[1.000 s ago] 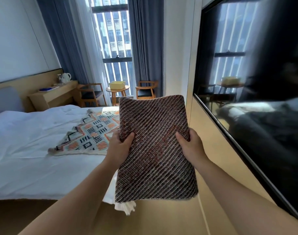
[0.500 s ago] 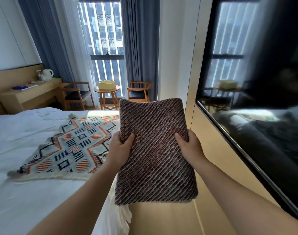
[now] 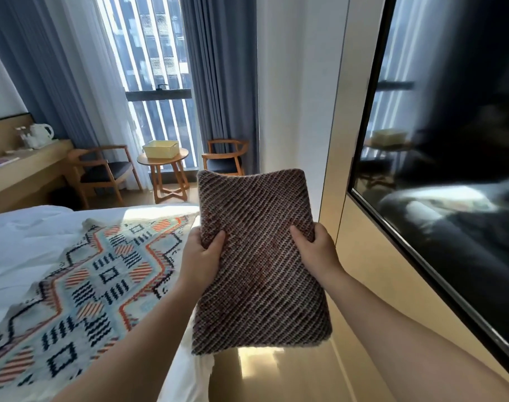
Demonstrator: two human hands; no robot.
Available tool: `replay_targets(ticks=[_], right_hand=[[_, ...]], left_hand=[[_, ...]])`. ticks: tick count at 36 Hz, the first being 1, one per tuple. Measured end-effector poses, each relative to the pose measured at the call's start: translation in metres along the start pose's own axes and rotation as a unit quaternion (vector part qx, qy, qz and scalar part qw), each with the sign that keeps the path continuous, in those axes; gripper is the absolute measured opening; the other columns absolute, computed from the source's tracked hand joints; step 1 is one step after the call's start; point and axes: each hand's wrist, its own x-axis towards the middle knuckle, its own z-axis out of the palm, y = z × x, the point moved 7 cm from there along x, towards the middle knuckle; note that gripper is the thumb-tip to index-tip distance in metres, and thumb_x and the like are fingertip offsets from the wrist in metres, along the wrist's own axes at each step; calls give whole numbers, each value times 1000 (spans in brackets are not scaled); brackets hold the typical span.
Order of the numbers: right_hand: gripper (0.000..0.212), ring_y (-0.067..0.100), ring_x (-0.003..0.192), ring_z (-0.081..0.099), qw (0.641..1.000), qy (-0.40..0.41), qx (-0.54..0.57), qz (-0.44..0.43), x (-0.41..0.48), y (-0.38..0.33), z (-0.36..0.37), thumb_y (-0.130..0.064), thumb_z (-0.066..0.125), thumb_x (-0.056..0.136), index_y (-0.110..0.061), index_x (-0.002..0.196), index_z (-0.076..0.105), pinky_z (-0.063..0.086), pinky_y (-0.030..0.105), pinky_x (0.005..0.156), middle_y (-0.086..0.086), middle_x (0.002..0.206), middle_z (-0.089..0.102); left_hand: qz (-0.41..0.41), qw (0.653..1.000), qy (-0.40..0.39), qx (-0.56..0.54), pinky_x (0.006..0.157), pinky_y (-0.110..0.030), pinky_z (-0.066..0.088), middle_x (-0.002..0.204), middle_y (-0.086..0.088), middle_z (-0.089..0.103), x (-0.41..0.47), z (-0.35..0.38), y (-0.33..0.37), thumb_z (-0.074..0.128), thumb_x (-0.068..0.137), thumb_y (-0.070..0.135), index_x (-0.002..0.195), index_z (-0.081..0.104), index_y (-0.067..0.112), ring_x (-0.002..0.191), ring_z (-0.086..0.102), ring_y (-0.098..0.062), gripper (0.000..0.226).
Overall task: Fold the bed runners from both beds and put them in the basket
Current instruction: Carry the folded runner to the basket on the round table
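Observation:
A folded brown diagonal-weave bed runner [image 3: 259, 256] is held out in front of me at chest height. My left hand [image 3: 201, 256] grips its left edge and my right hand [image 3: 317, 250] grips its right edge, thumbs on top. A second runner [image 3: 82, 288], pale with orange, black and blue patterns, lies spread flat across the white bed [image 3: 24, 236] to my left. The yellow basket [image 3: 160, 148] stands on a small round wooden table [image 3: 166, 166] by the window, beyond the bed.
Two wooden armchairs [image 3: 102, 172] [image 3: 225, 156] flank the round table. A wooden desk [image 3: 21, 169] with a white kettle [image 3: 41, 133] is at the far left. A dark wall screen [image 3: 450, 169] lines the right; a wooden-floor aisle [image 3: 291, 378] runs between bed and wall.
I have moved forward along the bed's foot with the folded runner held the same way. The patterned runner, table and basket are nearer and larger in view.

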Motion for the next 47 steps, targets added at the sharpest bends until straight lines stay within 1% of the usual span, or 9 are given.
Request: replay_targets(ticks=[4,9,11,15,21,26,34,41,47], right_hand=[[44,16,97,62,1000,-12,23,6,70,13,7,-49,62,87,-17,117,57,53,36,89,-2,108,64],[16,15,92,64,999,-39,32,-19,165,20,12,-43,65,87,-30,94,58,53,34,86,-11,94,64],[17,16,94,63,999,-40,19,-26,200,19,12,-41,63,89,-28,98,58,52,32,85,-11,94,63],[39,15,96,61,998,-48,-17,-44,266,14,17,-44,58,92,-17,119,57,48,28,83,-6,104,62],[42,14,96,60,996,-57,-35,-60,347,20,40,-47,56,92,-18,122,56,49,28,84,-7,105,61],[37,6,87,59,995,-70,-33,-63,408,31,67,-46,55,92,-22,120,56,43,20,71,-14,98,60],[35,6,88,59,995,-62,-38,-68,523,35,131,-43,56,93,-19,119,57,45,22,76,-14,98,61],[40,6,87,56,997,-39,-41,-59,622,18,187,-43,56,93,-16,123,56,41,19,73,-10,102,61],[44,13,94,59,997,-17,-48,-52,689,13,220,-48,55,91,-17,123,56,46,28,83,-8,104,61]], left_hand=[[-1,1000,14,-3,74,-25,49,98,2,67,56,31,-16,62,92,27,109,55,16,89,64,-12,21],[-3,999,42,-10,76,-28,50,100,1,67,124,75,-29,62,91,27,113,55,13,90,64,-13,27],[-13,999,51,-11,78,-28,49,101,0,66,149,90,-31,62,91,28,113,54,13,92,63,-13,27],[-15,997,78,-15,73,-23,47,100,1,65,199,112,-33,62,92,26,109,55,17,91,62,-12,20],[-35,995,96,-11,86,-35,50,103,-1,66,267,135,-56,62,91,28,109,55,17,95,63,-16,22],[-40,995,97,-3,87,-43,52,100,-3,69,333,144,-85,64,89,31,104,58,17,93,65,-20,22],[-48,997,66,-19,78,-26,52,105,0,69,466,157,-134,62,91,31,115,58,14,93,65,-11,30],[-70,997,18,-25,87,-38,55,107,2,69,589,155,-156,60,91,38,118,56,17,96,66,-14,34],[-54,998,6,-25,81,-28,50,107,4,64,671,160,-160,58,93,33,117,50,17,98,61,-11,30]])
